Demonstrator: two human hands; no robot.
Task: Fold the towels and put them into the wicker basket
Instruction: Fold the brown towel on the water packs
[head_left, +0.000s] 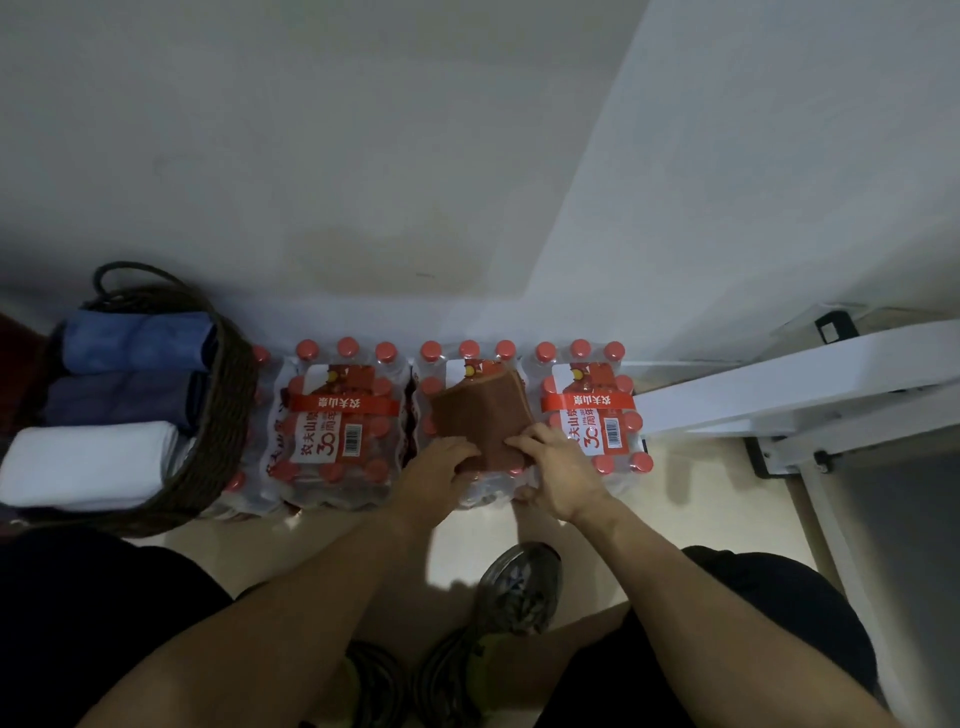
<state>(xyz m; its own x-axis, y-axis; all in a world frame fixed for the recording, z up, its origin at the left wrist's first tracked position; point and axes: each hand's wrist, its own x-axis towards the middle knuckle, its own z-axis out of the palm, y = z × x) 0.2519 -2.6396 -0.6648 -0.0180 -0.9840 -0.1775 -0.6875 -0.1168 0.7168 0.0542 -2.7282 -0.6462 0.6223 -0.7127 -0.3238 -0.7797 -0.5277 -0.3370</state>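
While both hands work at the near edge of the middle bottle pack, the left hand and right hand each pinch the brown towel, already folded small, lying atop that pack. Judgement: folding nearly done; transfer remains. Wicker basket, far left, holds white, dark and blue towels. Pack labels read 农夫山泉 and "30".

The brown towel is matt napped cloth, the bottle packs glossy plastic film, the basket rough woven wicker.
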